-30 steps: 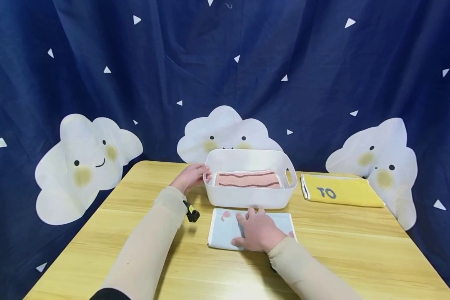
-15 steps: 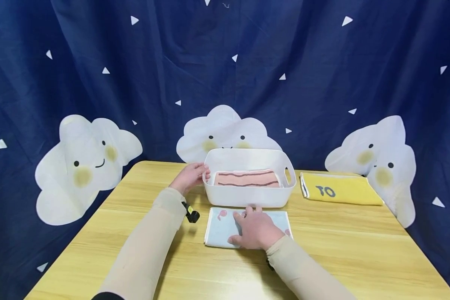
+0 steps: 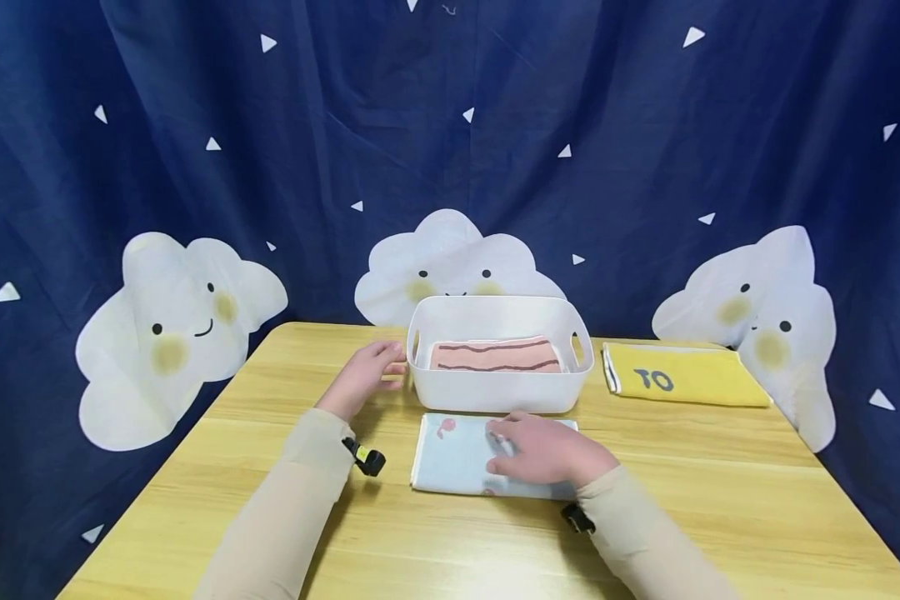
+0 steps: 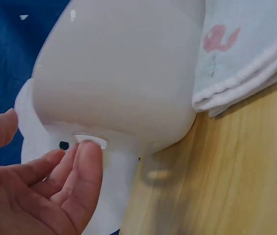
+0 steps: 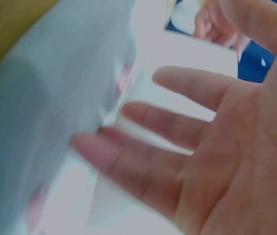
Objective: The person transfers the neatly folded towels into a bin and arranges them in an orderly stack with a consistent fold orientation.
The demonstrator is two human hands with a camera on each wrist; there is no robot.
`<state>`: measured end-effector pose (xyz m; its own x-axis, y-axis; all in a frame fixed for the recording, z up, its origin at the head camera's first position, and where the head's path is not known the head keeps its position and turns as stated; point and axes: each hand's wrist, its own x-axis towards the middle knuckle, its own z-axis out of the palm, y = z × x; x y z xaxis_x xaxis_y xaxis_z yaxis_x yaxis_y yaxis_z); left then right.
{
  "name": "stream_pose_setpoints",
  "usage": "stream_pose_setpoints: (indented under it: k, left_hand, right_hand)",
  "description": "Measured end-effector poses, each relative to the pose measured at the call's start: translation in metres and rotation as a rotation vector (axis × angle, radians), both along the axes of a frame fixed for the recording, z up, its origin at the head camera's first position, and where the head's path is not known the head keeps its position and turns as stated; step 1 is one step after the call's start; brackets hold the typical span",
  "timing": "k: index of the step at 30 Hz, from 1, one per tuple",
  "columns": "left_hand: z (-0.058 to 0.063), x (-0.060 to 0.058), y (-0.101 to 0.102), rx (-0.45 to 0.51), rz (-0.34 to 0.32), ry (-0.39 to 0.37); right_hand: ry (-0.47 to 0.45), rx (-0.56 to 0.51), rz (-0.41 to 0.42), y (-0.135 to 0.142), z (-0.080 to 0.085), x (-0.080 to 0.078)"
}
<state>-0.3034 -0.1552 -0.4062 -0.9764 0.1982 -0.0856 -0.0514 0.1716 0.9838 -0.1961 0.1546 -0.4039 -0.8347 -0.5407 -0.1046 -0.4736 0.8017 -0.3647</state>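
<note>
A white plastic basket [image 3: 495, 393] with side handle holes stands toward the back of the table. Inside it lies a folded pink towel [image 3: 495, 356] with dark wavy stripes. My left hand [image 3: 365, 375] is beside the basket's left end, fingers loosely bent and holding nothing; the left wrist view shows the fingertips [image 4: 90, 152] near the handle slot. In front of the basket lies a folded light blue towel [image 3: 450, 458] with pink figures. Over its right half is my right hand [image 3: 547, 450], with fingers spread and relaxed in the right wrist view and nothing gripped.
A folded yellow towel [image 3: 690, 377] with dark letters lies to the right of the basket. The wooden table [image 3: 450, 542] ends at the back against a dark blue curtain [image 3: 450, 150] printed with clouds and triangles.
My left hand has let go of the basket's left rim and drawn back slightly to the left. The right hand has lifted off the blue towel's middle and shifted right.
</note>
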Motion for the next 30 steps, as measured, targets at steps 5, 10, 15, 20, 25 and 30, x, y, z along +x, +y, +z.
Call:
stream_pose_setpoints:
  k: [5,10,15,20,25,30]
  left_hand:
    - [-0.002,0.017,-0.006,-0.048,-0.055,-0.010]
    - [-0.005,0.030,-0.006,-0.155,-0.058,0.032]
    - [-0.006,0.041,-0.001,-0.285,-0.089,0.059]
    - [-0.005,0.047,0.003,-0.385,-0.190,0.047]
    - [-0.006,0.052,0.005,-0.512,-0.264,0.062]
    - [-0.008,0.056,0.008,-0.602,-0.312,0.062]
  right_hand:
    - [-0.011,-0.146,-0.022,0.032,0.007,-0.001]
    - [0.012,-0.158,-0.087,0.062,0.017,-0.004]
    - [0.019,-0.131,-0.145,0.083,0.020,-0.004]
    - [-0.011,-0.120,-0.186,0.096,0.013,-0.004]
    - [-0.035,-0.081,-0.203,0.101,0.002,-0.007]
    - [-0.056,-0.056,-0.247,0.098,-0.007,-0.009]
